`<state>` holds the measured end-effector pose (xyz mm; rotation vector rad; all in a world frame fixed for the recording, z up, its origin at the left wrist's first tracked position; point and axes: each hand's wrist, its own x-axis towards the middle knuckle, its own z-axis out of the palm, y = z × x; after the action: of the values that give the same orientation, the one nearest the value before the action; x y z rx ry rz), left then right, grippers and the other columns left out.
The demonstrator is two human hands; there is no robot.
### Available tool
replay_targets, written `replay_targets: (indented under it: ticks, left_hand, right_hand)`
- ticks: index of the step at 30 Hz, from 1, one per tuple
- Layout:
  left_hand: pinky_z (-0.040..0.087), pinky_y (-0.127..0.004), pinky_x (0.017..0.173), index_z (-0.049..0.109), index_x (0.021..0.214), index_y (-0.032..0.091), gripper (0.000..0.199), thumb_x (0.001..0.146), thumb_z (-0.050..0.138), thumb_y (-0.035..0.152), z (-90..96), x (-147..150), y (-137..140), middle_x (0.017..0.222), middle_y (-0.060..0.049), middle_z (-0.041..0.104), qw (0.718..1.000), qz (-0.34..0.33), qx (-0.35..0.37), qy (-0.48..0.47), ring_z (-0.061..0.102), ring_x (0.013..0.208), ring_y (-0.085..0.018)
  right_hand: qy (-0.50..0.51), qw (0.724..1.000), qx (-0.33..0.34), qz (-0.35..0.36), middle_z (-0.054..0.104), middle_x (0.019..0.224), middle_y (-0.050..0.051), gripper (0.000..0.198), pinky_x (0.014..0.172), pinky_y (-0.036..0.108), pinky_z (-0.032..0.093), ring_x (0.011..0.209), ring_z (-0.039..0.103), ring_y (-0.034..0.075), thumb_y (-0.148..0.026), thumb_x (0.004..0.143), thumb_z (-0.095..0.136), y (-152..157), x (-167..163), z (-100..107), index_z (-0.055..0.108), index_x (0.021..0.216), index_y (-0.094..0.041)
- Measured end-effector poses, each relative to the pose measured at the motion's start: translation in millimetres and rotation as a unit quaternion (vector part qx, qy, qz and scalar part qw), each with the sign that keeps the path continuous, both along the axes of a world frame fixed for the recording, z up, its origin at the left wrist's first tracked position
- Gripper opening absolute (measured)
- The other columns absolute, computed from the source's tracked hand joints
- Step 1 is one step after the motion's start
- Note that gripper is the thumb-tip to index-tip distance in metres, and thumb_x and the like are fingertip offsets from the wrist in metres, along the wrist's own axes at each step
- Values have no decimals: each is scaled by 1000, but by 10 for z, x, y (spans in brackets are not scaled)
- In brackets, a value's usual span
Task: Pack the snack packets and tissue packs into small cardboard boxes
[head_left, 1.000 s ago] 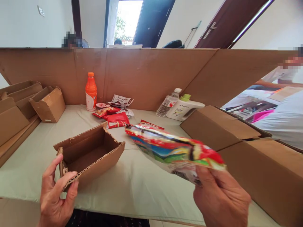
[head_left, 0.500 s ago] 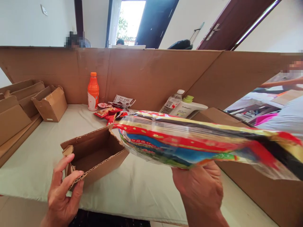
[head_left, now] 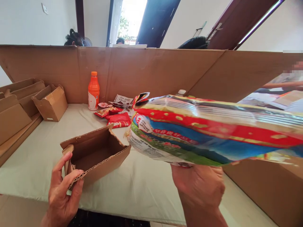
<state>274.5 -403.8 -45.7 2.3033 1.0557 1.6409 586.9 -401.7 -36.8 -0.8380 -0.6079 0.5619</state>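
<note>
My left hand (head_left: 65, 189) grips the near left corner of a small open-topped cardboard box (head_left: 104, 164), thumb outside and fingers over the rim. The inside that shows holds nothing I can see. On the right, my right hand (head_left: 199, 186) holds up a large, shiny food packet (head_left: 189, 135), red, blue and green with printed characters. Its fingers are mostly hidden beneath the packet. The packet's left end hangs just right of the box, above the table. Behind the box lie red snack packets (head_left: 118, 119) and a white "Super Meal" packet (head_left: 124, 99).
An orange bottle (head_left: 94, 91) stands by the tall cardboard screen (head_left: 151, 69). More cardboard boxes (head_left: 50, 102) sit at left. A larger carton (head_left: 265, 183) is at right. The packet mostly hides a clear bottle (head_left: 181, 92). People are partly visible beyond the screen.
The packet has turned and shifted right, showing more of its printed side and uncovering the red snack packets. It now covers most of the bottles behind. My left hand stays on the box.
</note>
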Motion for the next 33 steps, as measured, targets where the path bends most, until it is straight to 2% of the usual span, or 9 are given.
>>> replay_targets:
  ticks: [5, 12, 21, 33]
  left_hand:
    - [46, -33, 116, 67, 110, 20, 30, 91, 57, -1, 5, -5, -1, 151, -9, 45, 1000, 3, 2, 8, 45, 145, -23]
    - [55, -37, 104, 66, 109, 20, 29, 91, 57, 0, 39, -28, -11, 146, -12, 50, 999, 9, 4, 36, 51, 138, -26]
    - [44, -52, 113, 62, 109, 18, 27, 92, 54, -1, 75, -52, -2, 134, -14, 57, 996, -3, 43, 82, 51, 135, -27]
    - [44, -56, 112, 62, 110, 19, 28, 91, 55, -1, 30, -64, -1, 128, -12, 62, 994, -5, 54, 90, 52, 134, -28]
  right_hand:
    - [3, 1000, 15, 2, 79, 85, 1, 12, 76, 38, 60, 83, 74, 23, -33, 77, 78, 31, -101, -9, 75, 89, -29]
    - [26, 999, 0, 30, 77, 73, -3, 21, 72, 30, 60, 72, 74, 17, -32, 65, 88, 72, -110, 116, 74, 79, -27]
    - [37, 999, -17, 28, 78, 80, -3, 29, 62, 23, 57, 67, 71, 13, -41, 59, 93, 59, -48, 35, 75, 75, -25]
    - [32, 999, -21, 30, 77, 79, -1, 32, 61, 25, 57, 67, 70, 15, -47, 62, 91, 28, -1, -4, 74, 75, -24]
